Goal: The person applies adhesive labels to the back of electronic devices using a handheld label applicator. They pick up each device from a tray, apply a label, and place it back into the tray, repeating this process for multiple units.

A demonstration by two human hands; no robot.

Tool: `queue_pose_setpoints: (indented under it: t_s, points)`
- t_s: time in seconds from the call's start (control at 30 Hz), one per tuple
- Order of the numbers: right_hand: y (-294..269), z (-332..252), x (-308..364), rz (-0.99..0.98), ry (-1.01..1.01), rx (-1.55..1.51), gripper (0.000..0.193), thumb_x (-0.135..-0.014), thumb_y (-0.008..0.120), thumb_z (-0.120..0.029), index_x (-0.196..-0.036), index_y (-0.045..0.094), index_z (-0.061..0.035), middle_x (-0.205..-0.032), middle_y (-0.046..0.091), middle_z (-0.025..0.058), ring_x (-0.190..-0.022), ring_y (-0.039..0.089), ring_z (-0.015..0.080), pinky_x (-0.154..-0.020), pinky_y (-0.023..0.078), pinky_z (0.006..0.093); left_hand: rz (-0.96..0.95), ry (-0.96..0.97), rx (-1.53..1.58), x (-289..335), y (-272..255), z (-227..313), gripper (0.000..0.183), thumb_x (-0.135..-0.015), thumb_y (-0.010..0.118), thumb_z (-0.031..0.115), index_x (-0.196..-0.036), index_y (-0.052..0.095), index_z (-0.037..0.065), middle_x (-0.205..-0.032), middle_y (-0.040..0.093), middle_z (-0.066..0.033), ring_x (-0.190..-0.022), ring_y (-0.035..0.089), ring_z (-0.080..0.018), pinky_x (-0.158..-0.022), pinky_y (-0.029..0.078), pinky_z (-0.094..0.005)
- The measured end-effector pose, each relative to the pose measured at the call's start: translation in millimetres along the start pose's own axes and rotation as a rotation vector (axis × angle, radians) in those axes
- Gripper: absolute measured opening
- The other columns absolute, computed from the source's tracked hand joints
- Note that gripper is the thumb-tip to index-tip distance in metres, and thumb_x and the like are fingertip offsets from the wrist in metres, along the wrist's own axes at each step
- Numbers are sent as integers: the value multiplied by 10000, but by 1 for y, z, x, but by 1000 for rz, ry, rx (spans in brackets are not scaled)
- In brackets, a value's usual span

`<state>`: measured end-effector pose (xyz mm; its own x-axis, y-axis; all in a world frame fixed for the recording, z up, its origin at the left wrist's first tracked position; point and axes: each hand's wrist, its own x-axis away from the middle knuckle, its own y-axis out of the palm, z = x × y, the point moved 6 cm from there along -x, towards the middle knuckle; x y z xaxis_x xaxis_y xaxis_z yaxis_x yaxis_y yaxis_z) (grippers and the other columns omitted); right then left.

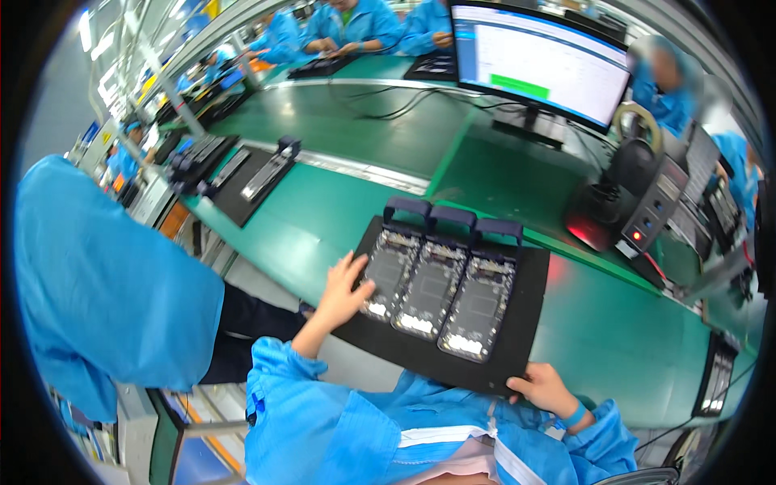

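A black board (529, 295) with three opened phones (431, 293) lay over the near edge of the green workbench (602, 347); the right hand (545, 390) gripped its near-right corner, the left hand (343, 296) spread wide at its left rim. Seemingly stiff, its bare margins suited holding; the circuitry looked fragile.

My sleeve (605, 440) is bright blue, my wristband (575, 416) blue too; my board (521, 331) is plain black, its phone parts (431, 295) dark grey with whitish patches, their handles (453, 215) navy, the tabletop (606, 347) green.

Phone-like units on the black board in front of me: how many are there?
3, side by side: left unit, by the left hand; middle unit; right unit, nearest the right hand. None seems hidden.
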<state>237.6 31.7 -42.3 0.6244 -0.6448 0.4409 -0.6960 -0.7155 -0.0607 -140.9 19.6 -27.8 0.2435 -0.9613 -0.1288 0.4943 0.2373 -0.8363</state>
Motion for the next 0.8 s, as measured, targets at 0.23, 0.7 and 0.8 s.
queue_pose_setpoints:
  t_s: [0.23,0.7,0.8]
  points:
    - [-110,23,121,366,186,522,277,-723,666,-233,-685,586,29,-584,580,123,-496,563,196,-500,450,297,-353,170,897,4,75,117,570,-776,536,190,-1304,352,81,-1418,74,-192,-1320,71,-279,-1046,85,-377]
    - [-269,-62,139,1246,-285,608,274,-759,594,-253,-905,623,-22,-776,598,126,-703,575,222,-616,448,313,-447,152,1232,-11,121,221,687,-727,494,26,-1337,179,15,-1410,129,-141,-1316,81,-267,-1048,82,-402]
    - [-308,-66,115,1332,-377,52,292,-790,579,-273,-945,619,-30,-726,549,32,-572,508,116,-492,365,237,-451,-20,1423,-15,133,215,643,-745,476,72,-1324,205,8,-1354,244,-166,-1268,210,-280,-1020,189,-390]
